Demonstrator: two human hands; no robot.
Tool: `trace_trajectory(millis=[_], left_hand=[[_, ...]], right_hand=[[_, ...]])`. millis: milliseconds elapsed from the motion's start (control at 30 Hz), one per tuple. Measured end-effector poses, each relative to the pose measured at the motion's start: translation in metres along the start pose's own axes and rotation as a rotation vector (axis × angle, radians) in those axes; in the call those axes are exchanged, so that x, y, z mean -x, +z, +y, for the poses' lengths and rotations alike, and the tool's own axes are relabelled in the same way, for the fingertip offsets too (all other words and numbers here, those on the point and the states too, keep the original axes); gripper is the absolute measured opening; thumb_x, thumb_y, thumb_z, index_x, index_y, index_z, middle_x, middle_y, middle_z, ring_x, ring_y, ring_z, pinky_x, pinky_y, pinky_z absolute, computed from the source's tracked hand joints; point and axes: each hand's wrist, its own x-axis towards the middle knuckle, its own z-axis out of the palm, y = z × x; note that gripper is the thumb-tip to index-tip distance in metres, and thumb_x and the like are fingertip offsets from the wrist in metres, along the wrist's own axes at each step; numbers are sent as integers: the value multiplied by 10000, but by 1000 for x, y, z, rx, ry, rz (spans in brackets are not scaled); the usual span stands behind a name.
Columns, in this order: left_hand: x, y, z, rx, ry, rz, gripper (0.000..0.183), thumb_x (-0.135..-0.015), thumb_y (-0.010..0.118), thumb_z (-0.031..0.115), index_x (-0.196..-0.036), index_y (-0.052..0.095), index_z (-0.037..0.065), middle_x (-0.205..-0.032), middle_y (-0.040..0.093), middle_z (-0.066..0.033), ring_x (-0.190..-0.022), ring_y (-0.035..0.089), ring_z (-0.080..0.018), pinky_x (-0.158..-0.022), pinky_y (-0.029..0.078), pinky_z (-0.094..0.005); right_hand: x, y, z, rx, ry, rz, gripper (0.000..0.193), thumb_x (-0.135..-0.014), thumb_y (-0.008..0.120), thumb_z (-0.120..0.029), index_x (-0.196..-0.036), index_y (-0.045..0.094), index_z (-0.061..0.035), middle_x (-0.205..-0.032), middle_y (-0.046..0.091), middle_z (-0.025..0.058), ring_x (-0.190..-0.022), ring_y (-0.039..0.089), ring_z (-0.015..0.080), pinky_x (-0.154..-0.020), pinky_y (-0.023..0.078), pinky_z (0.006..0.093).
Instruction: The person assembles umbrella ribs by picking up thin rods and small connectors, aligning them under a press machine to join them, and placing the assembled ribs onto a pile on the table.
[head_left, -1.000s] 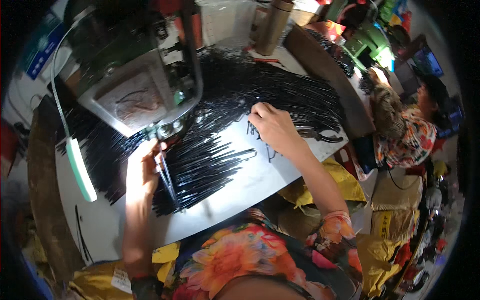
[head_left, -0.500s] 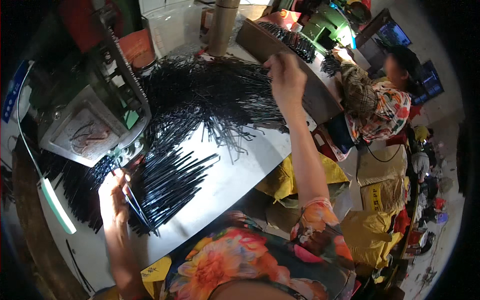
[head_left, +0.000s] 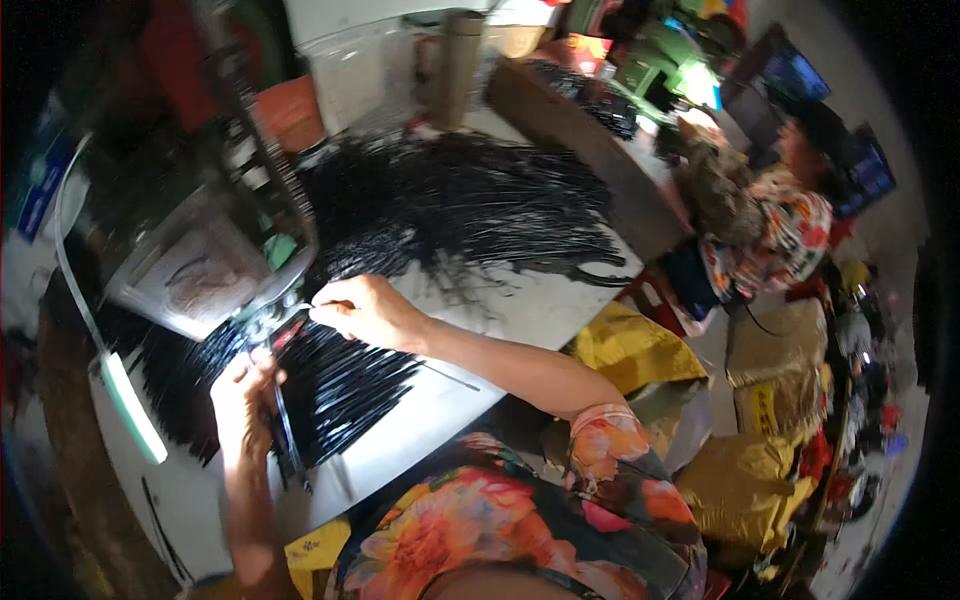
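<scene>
My left hand (head_left: 243, 400) is closed in a pinch on a thin black rod (head_left: 284, 425), just below the working head of a bench machine (head_left: 265, 318). The rod slants down toward the table's near edge. My right hand (head_left: 370, 312) has its thumb and fingers pressed together at the right of that head; what it pinches is too small to make out. Beneath both hands lies a bundle of shiny black rods (head_left: 355, 395). One thin rod (head_left: 452, 377) sticks out below my right forearm; whether my hand holds it, I cannot tell.
A large heap of black rods (head_left: 470, 195) covers the back of the white table (head_left: 470, 292), bounded by a brown board (head_left: 590, 140). A lit lamp (head_left: 133, 408) stands at left. Behind are an orange container (head_left: 290, 113) and a cylinder (head_left: 458, 70). Another person (head_left: 765, 220) sits at right.
My right hand has come from above the far heap, left and nearer, to the machine head. My left hand keeps its pinch near the machine. The whole view has shifted slightly.
</scene>
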Motion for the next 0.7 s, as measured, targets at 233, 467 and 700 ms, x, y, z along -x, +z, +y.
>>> trace_trajectory(millis=[233, 467, 700], left_hand=[[-8, 3, -1, 36, 22, -57, 47, -696, 600, 78, -700, 573, 40, -560, 530, -28, -388, 348, -49, -365, 250, -177], [-9, -1, 3, 147, -50, -100, 53, -700, 588, 64, -708, 570, 16, -585, 542, -40, -393, 355, -48, -364, 258, -178], [-11, 1, 3, 164, -46, -135, 112, -705, 594, 70, -791, 599, -3, -586, 544, -32, -390, 347, -47, -362, 247, -171]], right_hand=[[-24, 21, 0, -333, 171, -118, 142, -783, 541, -131, -774, 591, 1, -561, 490, -11, -496, 412, 39, -440, 317, 174], [-25, 23, -9, -370, 231, -56, 179, -770, 510, -114, -619, 517, -18, -525, 415, -32, -477, 357, 36, -422, 266, 188], [-27, 24, -12, -374, 235, -80, 190, -782, 504, -111, -618, 510, -15, -529, 409, -32, -487, 353, 34, -436, 274, 187]])
